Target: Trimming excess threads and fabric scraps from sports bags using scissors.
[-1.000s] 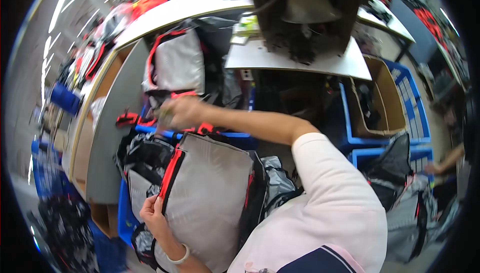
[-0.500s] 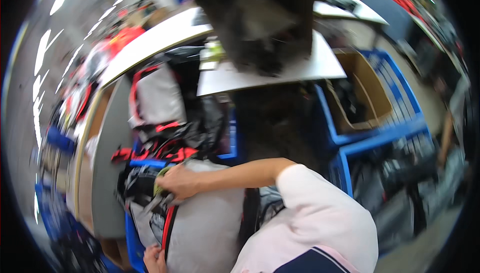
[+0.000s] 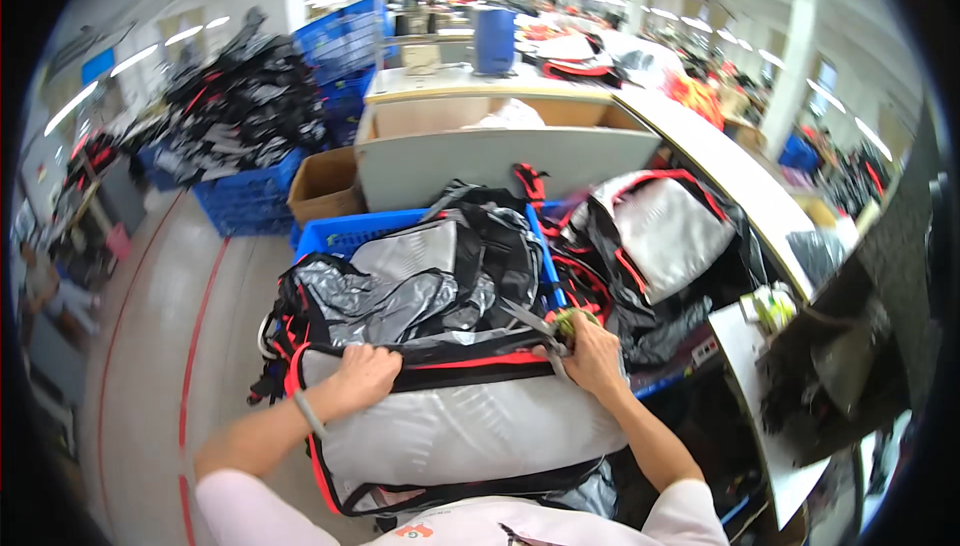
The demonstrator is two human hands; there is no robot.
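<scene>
A grey bag [image 3: 470, 431] with black and red edging lies in front of me, its zipper-like black and red strip along the far side. My left hand [image 3: 370, 374] is closed on that far edge near the bag's left end. At the right end my right hand [image 3: 592, 351] grips a pair of scissors [image 3: 528, 318], whose blades point left and away over the edge. Yellowish-green wrapping shows around the scissor handle. Behind the bag, black and grey bag pieces [image 3: 400, 286] fill a blue crate [image 3: 340, 236].
Another grey, black and red bag [image 3: 670, 231] rests to the right of the crate. Beyond stands a grey-fronted bench [image 3: 480, 166]. A cardboard box [image 3: 325, 186] and a blue crate heaped with dark pieces [image 3: 245, 191] are at the left. A white table [image 3: 745, 376] is at the right.
My view has swung left, toward the crate and bench. My left hand now holds the bag's far edge; my right hand, with the scissors, is at its right end.
</scene>
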